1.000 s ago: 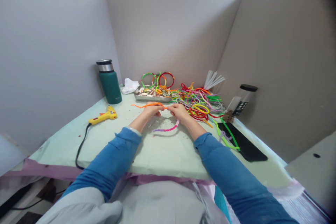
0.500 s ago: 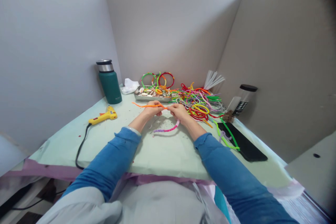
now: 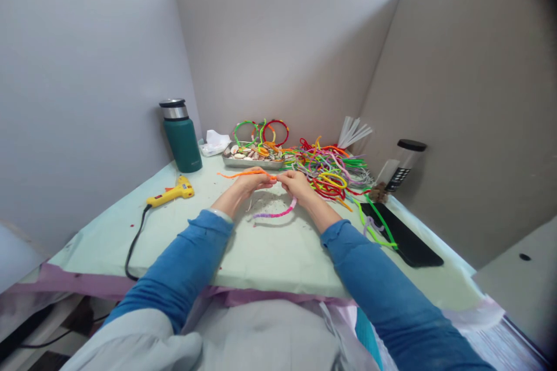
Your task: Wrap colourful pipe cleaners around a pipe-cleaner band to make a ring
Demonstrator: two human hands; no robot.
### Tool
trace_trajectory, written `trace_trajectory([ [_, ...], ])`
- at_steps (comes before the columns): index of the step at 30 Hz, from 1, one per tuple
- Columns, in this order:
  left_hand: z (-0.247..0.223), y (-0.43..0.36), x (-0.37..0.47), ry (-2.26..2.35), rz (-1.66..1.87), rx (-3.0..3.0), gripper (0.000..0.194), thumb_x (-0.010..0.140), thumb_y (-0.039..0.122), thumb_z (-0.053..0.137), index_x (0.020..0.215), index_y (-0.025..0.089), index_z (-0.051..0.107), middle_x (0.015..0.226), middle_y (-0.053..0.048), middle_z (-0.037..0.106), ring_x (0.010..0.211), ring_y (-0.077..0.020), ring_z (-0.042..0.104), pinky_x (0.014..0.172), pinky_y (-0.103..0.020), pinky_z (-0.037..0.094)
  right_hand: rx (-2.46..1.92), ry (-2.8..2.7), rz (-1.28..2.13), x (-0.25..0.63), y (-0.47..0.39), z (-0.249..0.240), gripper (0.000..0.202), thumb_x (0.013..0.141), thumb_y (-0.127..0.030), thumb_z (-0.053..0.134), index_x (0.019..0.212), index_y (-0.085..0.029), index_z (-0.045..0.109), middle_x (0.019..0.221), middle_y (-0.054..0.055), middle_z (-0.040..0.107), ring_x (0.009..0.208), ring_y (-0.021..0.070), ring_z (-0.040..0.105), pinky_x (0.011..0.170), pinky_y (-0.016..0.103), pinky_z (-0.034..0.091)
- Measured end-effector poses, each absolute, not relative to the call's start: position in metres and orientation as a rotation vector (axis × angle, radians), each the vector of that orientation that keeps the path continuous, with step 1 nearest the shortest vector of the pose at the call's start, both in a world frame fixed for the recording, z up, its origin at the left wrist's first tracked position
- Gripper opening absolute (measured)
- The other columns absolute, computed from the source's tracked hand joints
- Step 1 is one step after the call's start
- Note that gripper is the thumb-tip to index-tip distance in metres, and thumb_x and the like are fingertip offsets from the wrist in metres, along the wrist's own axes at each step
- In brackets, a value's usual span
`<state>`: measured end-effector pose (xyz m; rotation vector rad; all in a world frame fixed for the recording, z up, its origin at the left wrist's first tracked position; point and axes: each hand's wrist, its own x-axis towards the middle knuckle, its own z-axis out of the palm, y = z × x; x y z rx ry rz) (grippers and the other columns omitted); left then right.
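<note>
Both hands meet above the middle of the table. My left hand [image 3: 256, 181] pinches an orange pipe cleaner [image 3: 235, 174], whose loose end sticks out to the left. Fingertips of my right hand [image 3: 296, 184] are closed on the same strand, close beside the left fingertips. From under the right hand curves a pink and purple wrapped pipe cleaner [image 3: 278, 215], its free end pointing left over the table. Whether it joins the orange strand is hidden by the fingers.
Behind the hands are a metal tray [image 3: 255, 164] of shells, several pipe-cleaner rings [image 3: 275, 122] and a pipe-cleaner heap [image 3: 331, 162]. A yellow glue gun [image 3: 172, 191] and green bottle [image 3: 183, 142] stand left. To the right lie a black phone-like slab [image 3: 413, 243] and a clear container [image 3: 404, 165].
My left fingers have shifted slightly right along the orange pipe cleaner, closer to the right fingertips. The pink and purple strand has moved very slightly left.
</note>
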<state>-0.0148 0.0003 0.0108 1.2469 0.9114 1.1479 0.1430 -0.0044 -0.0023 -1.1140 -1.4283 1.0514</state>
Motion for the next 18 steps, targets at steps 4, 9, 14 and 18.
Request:
trace_trajectory([
  [4,0.01,0.001,-0.016,0.895,1.151,1.253,0.02,0.058,0.012,0.073,0.065,0.012,0.054,0.069,-0.005,0.067,0.076,-0.0174,0.067,0.08,-0.034,0.054,-1.099,-1.436,0.997,0.143,-0.002,-0.004,0.023,0.066,-0.037,0.063,0.063,-0.017,0.053,0.043,-0.005,0.046,0.038,0.0061,0.032,0.04,0.021,0.023],
  [9,0.012,0.0,-0.018,0.97,1.169,1.422,0.02,0.06,0.018,0.072,0.071,0.013,0.055,0.066,-0.002,0.063,0.067,-0.0161,0.065,0.065,-0.03,0.053,-1.097,-1.419,0.948,0.144,0.003,-0.008,0.022,0.066,-0.037,0.063,0.064,-0.017,0.054,0.043,-0.005,0.045,0.039,0.0071,0.034,0.041,0.022,0.025],
  [14,0.011,0.007,-0.019,1.067,1.173,1.716,0.019,0.06,0.024,0.07,0.071,0.014,0.059,0.066,-0.002,0.062,0.062,-0.0119,0.058,0.06,-0.024,0.047,-1.107,-1.376,0.93,0.145,0.002,-0.006,0.023,0.065,-0.038,0.062,0.063,-0.017,0.054,0.044,-0.005,0.045,0.04,0.0074,0.034,0.042,0.022,0.025],
  [18,0.011,0.011,-0.022,1.136,1.231,1.971,0.016,0.058,0.027,0.071,0.064,0.015,0.062,0.067,-0.002,0.061,0.064,-0.0121,0.054,0.061,-0.023,0.043,-1.11,-1.363,0.931,0.145,0.0,-0.004,0.022,0.064,-0.038,0.062,0.065,-0.017,0.054,0.044,-0.006,0.044,0.04,0.0075,0.034,0.042,0.022,0.024],
])
